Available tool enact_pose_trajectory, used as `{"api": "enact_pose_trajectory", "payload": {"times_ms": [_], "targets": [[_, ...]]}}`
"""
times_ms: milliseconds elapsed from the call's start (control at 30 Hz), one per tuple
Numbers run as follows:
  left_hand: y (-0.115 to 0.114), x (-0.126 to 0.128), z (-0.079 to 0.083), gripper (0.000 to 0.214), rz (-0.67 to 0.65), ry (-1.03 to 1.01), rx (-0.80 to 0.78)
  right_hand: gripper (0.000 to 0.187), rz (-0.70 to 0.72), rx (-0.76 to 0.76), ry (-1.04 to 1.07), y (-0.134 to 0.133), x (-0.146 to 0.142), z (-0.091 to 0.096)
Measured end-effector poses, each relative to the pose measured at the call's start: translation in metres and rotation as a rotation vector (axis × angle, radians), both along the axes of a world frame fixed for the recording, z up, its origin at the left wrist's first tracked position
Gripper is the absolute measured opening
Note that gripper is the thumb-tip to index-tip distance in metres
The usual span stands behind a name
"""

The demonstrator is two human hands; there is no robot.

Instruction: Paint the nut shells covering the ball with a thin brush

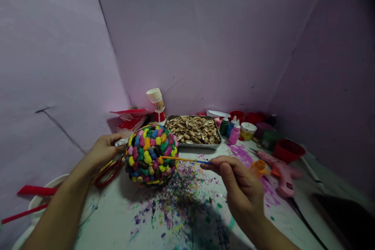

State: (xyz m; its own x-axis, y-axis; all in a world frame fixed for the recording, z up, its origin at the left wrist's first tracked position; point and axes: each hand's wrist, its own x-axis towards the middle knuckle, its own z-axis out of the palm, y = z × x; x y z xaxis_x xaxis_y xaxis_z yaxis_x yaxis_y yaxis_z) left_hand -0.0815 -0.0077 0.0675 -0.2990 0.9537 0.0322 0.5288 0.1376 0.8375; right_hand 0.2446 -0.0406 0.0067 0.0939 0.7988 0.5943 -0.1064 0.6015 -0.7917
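Because the ball (150, 156) is round, it offers no clear long axis; the guiding line is that of the thin brush (183, 159), which runs crosswise from the right hand (241, 185) to the ball's near face. Nearest the viewer, between the forearms, lies the paint-spotted table (117, 215). To the left of the left forearm is a pale bucket (33, 205). The right hand pinches the brush by its blue end between thumb and fingers, well apart from the ball; the brush tip appears to touch an orange shell. The ball rests on the table between the hands, lying directly left of the right fingers. The left hand (107, 146) is nearer, at the ball's left edge, its fingers seemingly closed on a whitish wad (121, 141); whether they also press the ball cannot be told. Scissors (108, 174) lie just beside the left wrist, and a pink glue gun (281, 175) lies right of the right hand. Beyond both hands stand a tray (202, 146) of shells, small paint bottles (234, 134) and stacked cups (155, 95).
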Motion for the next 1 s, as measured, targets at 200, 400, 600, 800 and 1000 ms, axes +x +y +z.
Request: {"api": "enact_pose_trajectory", "payload": {"times_ms": [200,400,600,800,1000], "targets": [[-0.001,-0.001,-0.001,0.027,-0.005,-0.016,0.007,0.024,0.064,0.107,-0.102,-0.005,0.007,-0.011],[-0.002,0.002,0.001,0.026,0.000,-0.016,0.012,0.022,0.105,0.020,0.038,0.004,0.007,-0.017],[-0.002,0.003,0.002,0.024,0.010,-0.013,0.004,0.024,0.066,0.127,-0.104,-0.002,0.008,-0.011],[-0.001,0.006,0.002,0.025,0.016,-0.025,0.010,0.025,0.086,0.203,-0.150,-0.014,0.008,0.001],[-0.002,0.007,0.002,0.027,0.022,-0.037,0.008,0.017,0.169,-0.221,0.262,0.001,-0.007,0.003]]}}
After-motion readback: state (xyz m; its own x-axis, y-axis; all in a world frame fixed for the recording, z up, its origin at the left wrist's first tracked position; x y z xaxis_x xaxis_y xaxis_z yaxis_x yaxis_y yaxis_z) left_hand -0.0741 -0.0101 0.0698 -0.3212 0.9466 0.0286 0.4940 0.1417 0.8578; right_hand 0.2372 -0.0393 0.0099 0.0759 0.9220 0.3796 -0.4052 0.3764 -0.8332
